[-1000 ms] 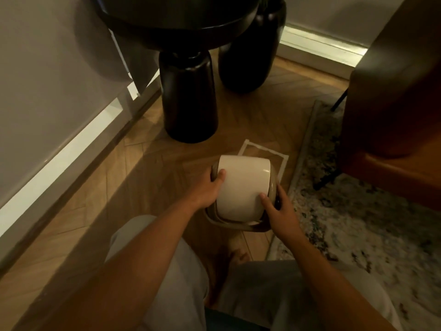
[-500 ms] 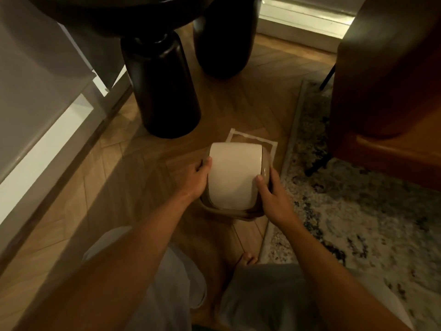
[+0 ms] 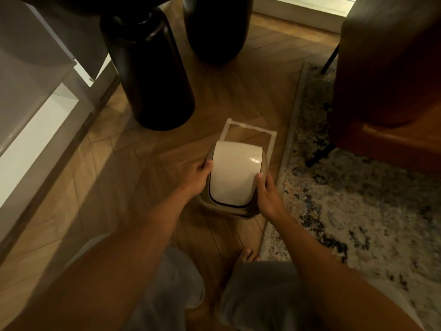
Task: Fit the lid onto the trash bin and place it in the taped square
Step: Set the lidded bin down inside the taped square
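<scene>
A small beige trash bin (image 3: 229,207) with a cream swing lid (image 3: 235,172) on top is held between my two hands over the wooden floor. My left hand (image 3: 199,174) grips its left side and my right hand (image 3: 267,195) grips its right side. A square of white tape (image 3: 249,127) is marked on the floor; the bin covers the square's near part, and the far edge and both far corners show beyond the lid. Whether the bin's base touches the floor is hidden.
A tall black table pedestal (image 3: 152,75) stands just left of the tape, a second black one (image 3: 214,29) behind it. A patterned rug (image 3: 353,199) borders the square on the right, with a brown armchair (image 3: 389,75) on it. My knees and a bare foot (image 3: 247,255) are below.
My hands and the bin have moved forward over the taped square, which now shows more of its far edge. The view has tilted down and closer.
</scene>
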`<state>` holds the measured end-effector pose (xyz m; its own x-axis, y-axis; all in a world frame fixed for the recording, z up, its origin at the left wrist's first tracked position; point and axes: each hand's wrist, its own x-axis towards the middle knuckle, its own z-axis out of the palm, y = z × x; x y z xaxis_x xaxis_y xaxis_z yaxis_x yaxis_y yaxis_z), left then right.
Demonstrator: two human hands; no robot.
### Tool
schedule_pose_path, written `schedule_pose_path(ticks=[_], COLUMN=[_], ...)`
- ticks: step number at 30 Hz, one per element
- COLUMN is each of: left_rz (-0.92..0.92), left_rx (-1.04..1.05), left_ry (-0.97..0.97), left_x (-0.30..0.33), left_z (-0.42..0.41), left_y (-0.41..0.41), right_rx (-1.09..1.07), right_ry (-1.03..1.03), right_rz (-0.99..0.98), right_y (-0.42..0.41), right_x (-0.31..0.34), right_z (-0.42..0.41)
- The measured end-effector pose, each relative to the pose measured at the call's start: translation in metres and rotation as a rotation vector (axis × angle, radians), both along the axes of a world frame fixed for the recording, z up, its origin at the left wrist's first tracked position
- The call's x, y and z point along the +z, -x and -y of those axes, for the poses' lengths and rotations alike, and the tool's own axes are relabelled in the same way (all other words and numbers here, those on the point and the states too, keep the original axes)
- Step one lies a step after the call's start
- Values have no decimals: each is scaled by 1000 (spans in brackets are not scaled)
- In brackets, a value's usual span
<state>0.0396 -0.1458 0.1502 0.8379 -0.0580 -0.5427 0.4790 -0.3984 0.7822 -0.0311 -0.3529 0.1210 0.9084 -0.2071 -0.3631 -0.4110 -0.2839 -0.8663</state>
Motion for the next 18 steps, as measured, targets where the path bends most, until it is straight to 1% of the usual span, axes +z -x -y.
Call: schedule_pose_path(ticks=[5, 12, 18], left_rz=[-61, -56, -131], left_rx=[-33, -34, -80], left_ry=[-41, 1, 9], left_x=[-19, -24, -27], left_z=[-4, -8, -16], left_y=[8, 12, 17], right_rx=[-1, 18, 9], right_ry=[9, -4, -81], right_rz=[25, 59, 14], right_y=[17, 22, 38], right_x=[-30, -31, -28], right_z=[-8, -8, -10])
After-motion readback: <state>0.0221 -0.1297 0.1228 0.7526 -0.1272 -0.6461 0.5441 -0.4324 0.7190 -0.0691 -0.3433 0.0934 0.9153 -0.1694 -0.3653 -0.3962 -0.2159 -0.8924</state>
